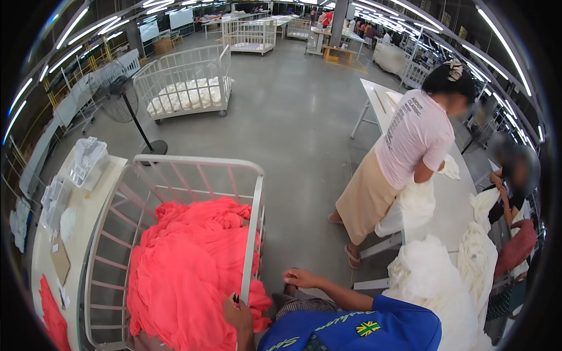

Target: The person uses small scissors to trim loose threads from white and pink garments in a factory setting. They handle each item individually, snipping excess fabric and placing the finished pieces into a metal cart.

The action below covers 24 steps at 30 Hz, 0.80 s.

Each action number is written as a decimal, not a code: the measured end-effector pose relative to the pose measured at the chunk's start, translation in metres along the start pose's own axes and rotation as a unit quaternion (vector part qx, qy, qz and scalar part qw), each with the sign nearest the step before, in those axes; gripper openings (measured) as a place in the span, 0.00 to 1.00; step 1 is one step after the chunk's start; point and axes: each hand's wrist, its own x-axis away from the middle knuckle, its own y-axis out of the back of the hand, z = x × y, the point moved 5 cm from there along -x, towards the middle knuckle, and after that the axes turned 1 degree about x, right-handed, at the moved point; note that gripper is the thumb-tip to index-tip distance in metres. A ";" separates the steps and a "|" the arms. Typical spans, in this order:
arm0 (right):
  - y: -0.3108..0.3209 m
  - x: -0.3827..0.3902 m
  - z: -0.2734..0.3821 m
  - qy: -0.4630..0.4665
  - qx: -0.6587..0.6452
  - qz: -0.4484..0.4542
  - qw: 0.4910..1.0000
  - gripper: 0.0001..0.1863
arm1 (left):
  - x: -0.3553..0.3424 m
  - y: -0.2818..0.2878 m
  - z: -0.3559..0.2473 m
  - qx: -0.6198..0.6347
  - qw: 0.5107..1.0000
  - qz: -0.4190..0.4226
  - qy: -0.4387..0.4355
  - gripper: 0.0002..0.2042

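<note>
My left hand (pixel 237 313) is at the near right corner of a white metal rail cart (pixel 256 219), its fingers closed round a small black-and-red object (pixel 236 300). Most of that object is hidden by the fingers, so its kind cannot be made out. A large heap of coral-red fabric (pixel 181 266) fills the cart, and some of it hangs past the rail beside this hand. Over my lap, my right hand (pixel 300 278) is held loosely with the fingers apart, and no held item shows in it. My blue sleeve and shirt cover the lower edge.
At the right, a person in a pink shirt (pixel 415 131) handles white fabric at a long white table (pixel 445 207). White cloth (pixel 430 281) is piled nearby. Clear bins (pixel 89 164) stand on the left table (pixel 96 205). A fan (pixel 153 146) and another cart (pixel 184 88) stand farther off.
</note>
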 end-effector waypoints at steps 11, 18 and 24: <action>0.206 -0.172 0.120 0.178 0.086 -0.199 0.960 0.22 | -0.063 -0.053 -0.028 -0.254 0.938 0.101 0.214 0.14; 0.261 -0.263 0.192 0.296 0.193 -0.269 0.896 0.27 | -0.024 -0.070 0.042 -0.257 0.934 0.081 0.233 0.18; 0.254 -0.354 0.172 0.293 0.242 -0.014 0.925 0.33 | -0.082 -0.099 0.021 -0.296 0.906 0.089 0.289 0.16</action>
